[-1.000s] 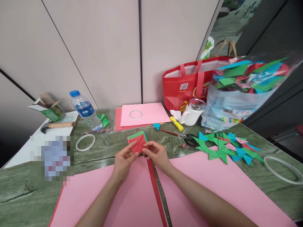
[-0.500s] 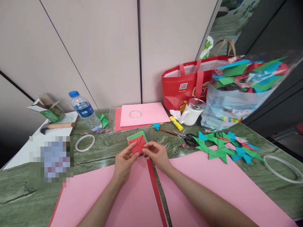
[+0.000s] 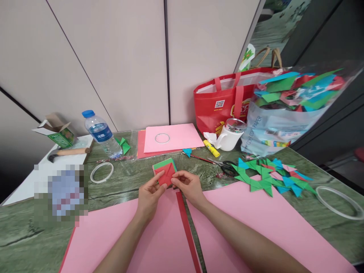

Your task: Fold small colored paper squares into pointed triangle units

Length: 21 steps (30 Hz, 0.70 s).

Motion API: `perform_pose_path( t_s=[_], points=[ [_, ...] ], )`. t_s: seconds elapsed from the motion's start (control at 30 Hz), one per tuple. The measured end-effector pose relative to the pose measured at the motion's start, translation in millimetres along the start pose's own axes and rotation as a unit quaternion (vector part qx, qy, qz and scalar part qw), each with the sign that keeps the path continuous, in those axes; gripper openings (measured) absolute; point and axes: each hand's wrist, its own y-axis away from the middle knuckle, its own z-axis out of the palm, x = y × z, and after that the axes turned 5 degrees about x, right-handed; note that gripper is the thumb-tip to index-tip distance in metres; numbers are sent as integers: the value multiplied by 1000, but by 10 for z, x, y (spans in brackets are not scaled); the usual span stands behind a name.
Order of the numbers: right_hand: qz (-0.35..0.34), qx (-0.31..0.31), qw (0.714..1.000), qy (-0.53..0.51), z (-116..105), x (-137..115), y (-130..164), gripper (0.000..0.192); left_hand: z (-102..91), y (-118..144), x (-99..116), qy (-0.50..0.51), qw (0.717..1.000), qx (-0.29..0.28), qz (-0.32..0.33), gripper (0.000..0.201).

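A small red square of paper (image 3: 165,175) with crossing creases is pinched between my two hands. My left hand (image 3: 150,192) grips its left and lower edge, thumb at the bottom corner and fingers on the upper left. At its right edge my right hand (image 3: 190,186) has thumb and fingers closed on the side. Just behind the red paper, a stack of small green squares (image 3: 165,163) with other colours shows at its edges. Beneath my hands lie large pink sheets (image 3: 159,231), with a narrow red strip (image 3: 186,223) along one of them.
Folded paper stars (image 3: 260,176), scissors (image 3: 227,167), a glue stick (image 3: 212,148) and a white mug (image 3: 229,138) stand or lie to the right. A water bottle (image 3: 102,134), a tape roll (image 3: 102,172) and a hammer (image 3: 69,151) are on the left. Bags (image 3: 212,110) stand behind.
Both hands stay almost in place on the red paper. Its surface lies at a slightly different angle.
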Motion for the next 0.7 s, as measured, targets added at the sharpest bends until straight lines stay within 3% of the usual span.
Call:
perform_pose_path(
  t_s=[0.37, 0.7],
  points=[
    [4, -5, 1000, 22, -1, -20, 26, 18, 23, 22, 6, -46, 997, 59, 17, 52],
    [-9, -43, 999, -13, 18, -94, 38, 19, -41, -45, -1, 16, 999, 38, 13, 49]
  ],
)
